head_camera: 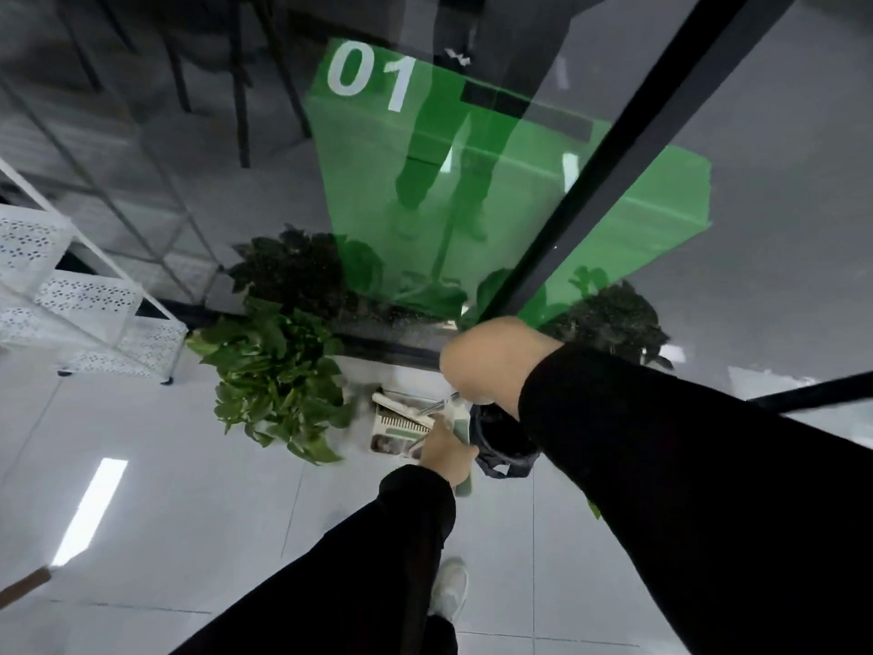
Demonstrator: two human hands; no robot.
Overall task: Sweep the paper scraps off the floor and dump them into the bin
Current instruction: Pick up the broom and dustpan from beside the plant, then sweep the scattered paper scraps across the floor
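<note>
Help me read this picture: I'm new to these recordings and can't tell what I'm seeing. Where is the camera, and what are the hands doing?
There is no machine: the camera sits on a person's head, looking down at two black-sleeved arms. The left hand has its grip on a pale green handle above the white and green dustpan on the grey tiled floor. The right hand is blurred, its fingers hidden. Below it stands a black bin; beside the dustpan, a leafy green plant.
</note>
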